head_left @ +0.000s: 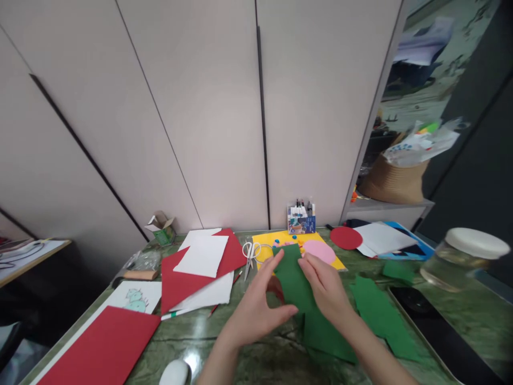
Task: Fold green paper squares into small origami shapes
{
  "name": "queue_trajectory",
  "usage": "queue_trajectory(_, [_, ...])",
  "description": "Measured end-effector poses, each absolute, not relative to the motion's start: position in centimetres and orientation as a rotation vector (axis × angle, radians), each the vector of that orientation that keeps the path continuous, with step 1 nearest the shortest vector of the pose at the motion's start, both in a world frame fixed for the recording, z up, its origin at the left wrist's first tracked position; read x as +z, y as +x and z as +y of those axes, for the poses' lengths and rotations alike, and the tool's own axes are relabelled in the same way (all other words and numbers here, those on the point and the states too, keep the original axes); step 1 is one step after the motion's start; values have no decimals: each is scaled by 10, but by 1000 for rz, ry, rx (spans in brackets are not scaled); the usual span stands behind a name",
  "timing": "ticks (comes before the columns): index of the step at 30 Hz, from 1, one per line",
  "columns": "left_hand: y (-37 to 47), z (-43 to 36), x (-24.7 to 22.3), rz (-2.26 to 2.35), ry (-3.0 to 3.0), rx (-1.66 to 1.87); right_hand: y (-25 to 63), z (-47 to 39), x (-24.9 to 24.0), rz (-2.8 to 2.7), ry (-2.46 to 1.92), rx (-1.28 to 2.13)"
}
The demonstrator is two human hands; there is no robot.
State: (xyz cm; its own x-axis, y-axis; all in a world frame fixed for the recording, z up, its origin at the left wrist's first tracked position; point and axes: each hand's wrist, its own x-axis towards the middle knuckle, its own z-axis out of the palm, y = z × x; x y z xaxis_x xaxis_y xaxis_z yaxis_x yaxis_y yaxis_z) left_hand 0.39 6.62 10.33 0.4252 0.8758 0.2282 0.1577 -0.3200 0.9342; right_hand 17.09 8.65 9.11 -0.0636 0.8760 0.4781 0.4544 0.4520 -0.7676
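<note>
My right hand [325, 284] is closed on the upper right edge of a piece of green paper [294, 275], with thumb and fingers pinched at the border. My left hand [256, 310] has its fingers stretched along the left edge of that paper, touching it, and its thumb held well apart. A curved red thing [274, 289] shows partly behind the left hand; its kind is hidden. Below the right wrist lies another green paper piece [326, 339]. Cut green paper [380, 315] also lies right of the right forearm.
White-handled scissors [249, 256] lie beside a yellow sheet [336, 259] with a pink circle [320, 250]. Red sheets [180, 283] and white paper [202, 256] are at left. A lidded jar [460, 262], black phone [441, 337] and white mouse [175, 372] border the work area.
</note>
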Motion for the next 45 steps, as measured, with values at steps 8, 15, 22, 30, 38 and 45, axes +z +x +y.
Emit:
queue_trajectory(8, [17, 72, 96, 908, 1581, 1089, 179, 92, 97, -1763, -1189, 692])
queue_trajectory(15, [16, 71, 95, 950, 1626, 1144, 175, 86, 100, -1790, -1209, 626])
queue_trajectory(22, [13, 66, 100, 945, 1652, 1122, 172, 86, 93, -1753, -1200, 644])
queue_trajectory(30, [5, 67, 94, 977, 1605, 1128, 170, 85, 97, -1805, -1150, 815])
queue_trajectory(38, [3, 70, 95, 988, 1612, 1121, 166, 89, 89, -1738, -1144, 828])
queue_trajectory(45, [2, 73, 93, 989, 1583, 1135, 167, 92, 86, -1739, -1123, 963])
